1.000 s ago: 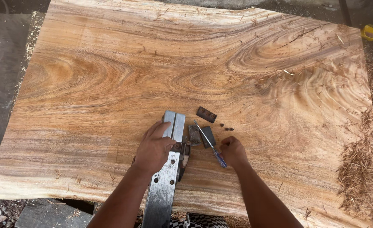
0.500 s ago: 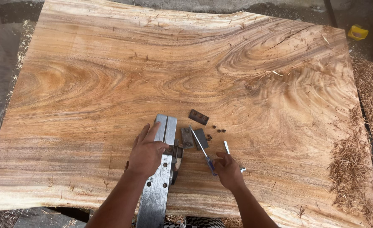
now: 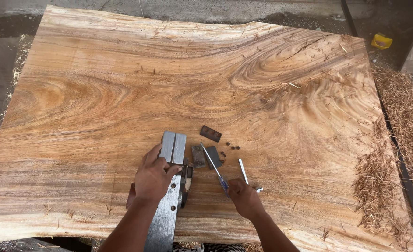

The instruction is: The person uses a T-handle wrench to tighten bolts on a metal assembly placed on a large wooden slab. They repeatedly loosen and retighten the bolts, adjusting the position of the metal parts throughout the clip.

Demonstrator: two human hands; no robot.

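1. The planer (image 3: 168, 205) is cut off at the bottom edge, and the left hand (image 3: 152, 179) hides its middle. What the dark parts beside its blade slot are is hard to make out.
2. The right hand's (image 3: 245, 199) fingers curl downward and away from view, so the grip itself is hidden. The small shiny bit (image 3: 259, 189) just right of the knuckles is too small to identify.
3. The left hand lies flat over the planer's grey metal body, fingers spread and wrapped loosely over its left edge, pressing it to the slab (image 3: 122, 93).
4. The right hand is clenched around the blue handle of a screwdriver (image 3: 214, 166). Its thin shaft slants up and left, with the tip beside the dark plates.
5. A slim blade (image 3: 243, 171), flat and silvery, lies on the slab just above the right hand. Whether they touch, I cannot tell.
6. Two dark plates (image 3: 205, 156) lie side by side right of the planer. A third plate (image 3: 210, 133), rectangular with holes, sits a little farther up.
7. Small dark screws (image 3: 234, 148) are scattered beside the plates.
8. The slab is pale brown wood with swirling grain and rough, uneven edges.
9. Shavings (image 3: 372, 186) lie heaped near its right edge.
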